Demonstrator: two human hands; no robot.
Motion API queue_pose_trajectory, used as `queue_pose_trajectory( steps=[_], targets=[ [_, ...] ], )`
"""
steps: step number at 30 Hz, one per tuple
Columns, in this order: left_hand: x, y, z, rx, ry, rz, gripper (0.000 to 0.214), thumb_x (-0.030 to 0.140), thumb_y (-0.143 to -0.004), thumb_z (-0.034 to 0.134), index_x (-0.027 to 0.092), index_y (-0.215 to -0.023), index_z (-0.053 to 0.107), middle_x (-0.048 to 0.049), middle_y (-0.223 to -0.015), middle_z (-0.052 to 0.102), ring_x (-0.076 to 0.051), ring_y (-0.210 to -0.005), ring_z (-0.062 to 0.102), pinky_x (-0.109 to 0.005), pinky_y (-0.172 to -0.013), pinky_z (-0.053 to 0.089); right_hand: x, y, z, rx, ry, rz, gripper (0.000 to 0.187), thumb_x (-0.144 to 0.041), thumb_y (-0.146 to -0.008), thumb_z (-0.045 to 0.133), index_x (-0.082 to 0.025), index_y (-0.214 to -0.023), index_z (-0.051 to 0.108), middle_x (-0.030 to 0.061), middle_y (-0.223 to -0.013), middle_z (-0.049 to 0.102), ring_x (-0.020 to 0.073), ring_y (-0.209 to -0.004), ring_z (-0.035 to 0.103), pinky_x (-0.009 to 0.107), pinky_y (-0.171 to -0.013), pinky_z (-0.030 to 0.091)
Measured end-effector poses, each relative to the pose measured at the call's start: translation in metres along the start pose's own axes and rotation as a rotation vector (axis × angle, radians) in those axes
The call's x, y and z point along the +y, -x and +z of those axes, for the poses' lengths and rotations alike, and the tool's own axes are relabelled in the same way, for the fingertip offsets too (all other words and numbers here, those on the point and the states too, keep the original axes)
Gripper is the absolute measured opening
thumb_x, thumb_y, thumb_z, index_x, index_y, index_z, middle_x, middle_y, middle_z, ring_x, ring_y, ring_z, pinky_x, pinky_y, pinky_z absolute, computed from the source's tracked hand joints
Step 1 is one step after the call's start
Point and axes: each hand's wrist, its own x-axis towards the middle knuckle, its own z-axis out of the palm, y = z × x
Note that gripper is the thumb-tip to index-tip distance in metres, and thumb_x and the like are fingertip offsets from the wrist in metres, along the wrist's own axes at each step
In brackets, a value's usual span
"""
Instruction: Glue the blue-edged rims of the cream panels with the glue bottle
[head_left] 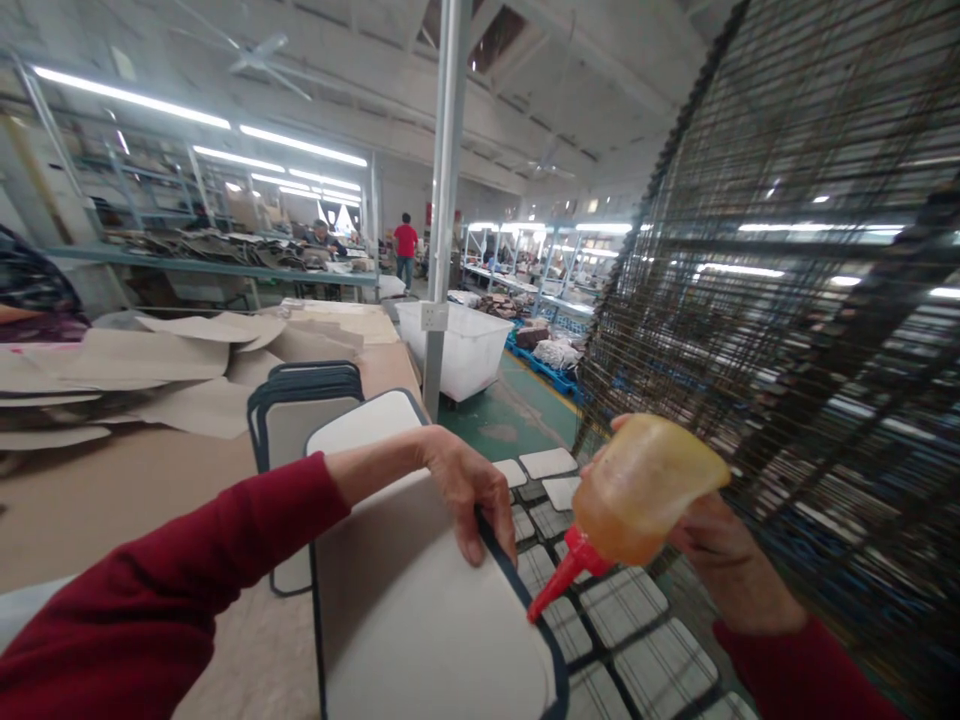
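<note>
My left hand (471, 492) grips the right edge of a white panel with a dark blue rim (420, 610), fingers curled over the rim. My right hand (724, 560) is closed round a yellowish squeeze bottle (641, 490), tilted so its red nozzle (559, 588) touches the panel's rim near my left hand. Both sleeves are dark red.
More rimmed panels (300, 410) stand stacked on the brown table (112, 490). Cut beige sheets (180, 350) lie at the left. A wire drying rack (787, 300) fills the right, with small white panels (622, 610) on its lower shelf. A metal post (446, 200) and a white bin (465, 345) stand ahead. People work far back.
</note>
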Motion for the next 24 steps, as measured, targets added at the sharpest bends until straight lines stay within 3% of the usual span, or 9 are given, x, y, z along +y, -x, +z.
queue_pose_trajectory(
  steps=[4, 8, 13, 17, 24],
  targets=[
    [0.001, 0.001, -0.001, -0.013, 0.005, 0.023, 0.044, 0.045, -0.053, 0.093, 0.013, -0.082, 0.084, -0.0024, -0.084, 0.079, -0.030, -0.101, 0.073, -0.027, -0.094, 0.052, -0.002, -0.004, 0.004, -0.034, 0.005, 0.027, 0.081, -0.046, -0.054, 0.093, -0.034, -0.126, 0.060, 0.0074, -0.104, 0.074, 0.0330, -0.097, 0.070, 0.054, -0.086, 0.056],
    [0.001, 0.003, -0.002, -0.035, 0.012, 0.035, 0.037, 0.039, -0.058, 0.091, 0.012, -0.082, 0.083, -0.0029, -0.082, 0.078, -0.030, -0.099, 0.073, -0.027, -0.094, 0.052, -0.002, -0.005, 0.009, 0.040, -0.035, 0.063, 0.081, -0.044, -0.050, 0.095, -0.033, -0.123, 0.062, 0.0063, -0.100, 0.074, 0.0309, -0.093, 0.071, 0.049, -0.083, 0.057],
    [-0.003, 0.006, -0.004, -0.013, 0.020, 0.089, 0.034, 0.034, -0.057, 0.092, 0.011, -0.082, 0.083, -0.0022, -0.079, 0.078, -0.029, -0.091, 0.075, -0.027, -0.089, 0.055, 0.003, 0.001, 0.004, 0.019, -0.023, 0.054, 0.084, -0.045, -0.051, 0.094, -0.034, -0.126, 0.058, 0.0056, -0.102, 0.074, 0.0303, -0.094, 0.070, 0.046, -0.083, 0.057],
    [-0.009, 0.009, -0.007, -0.009, 0.025, 0.043, 0.040, 0.041, -0.057, 0.091, 0.013, -0.084, 0.084, -0.0012, -0.081, 0.078, -0.029, -0.098, 0.074, -0.028, -0.093, 0.053, 0.009, 0.008, -0.003, 0.073, -0.020, 0.102, 0.086, -0.040, -0.053, 0.090, -0.034, -0.131, 0.054, 0.0069, -0.106, 0.072, 0.0342, -0.098, 0.068, 0.051, -0.086, 0.056],
    [-0.023, 0.014, -0.013, -0.007, 0.057, -0.002, 0.039, 0.032, -0.062, 0.089, 0.014, -0.095, 0.083, -0.0020, -0.091, 0.079, -0.029, -0.107, 0.071, -0.027, -0.097, 0.050, 0.008, 0.011, -0.005, 0.142, 0.023, 0.089, 0.091, -0.041, -0.053, 0.090, -0.035, -0.135, 0.050, 0.0061, -0.109, 0.071, 0.0347, -0.102, 0.066, 0.053, -0.091, 0.054]
  ],
)
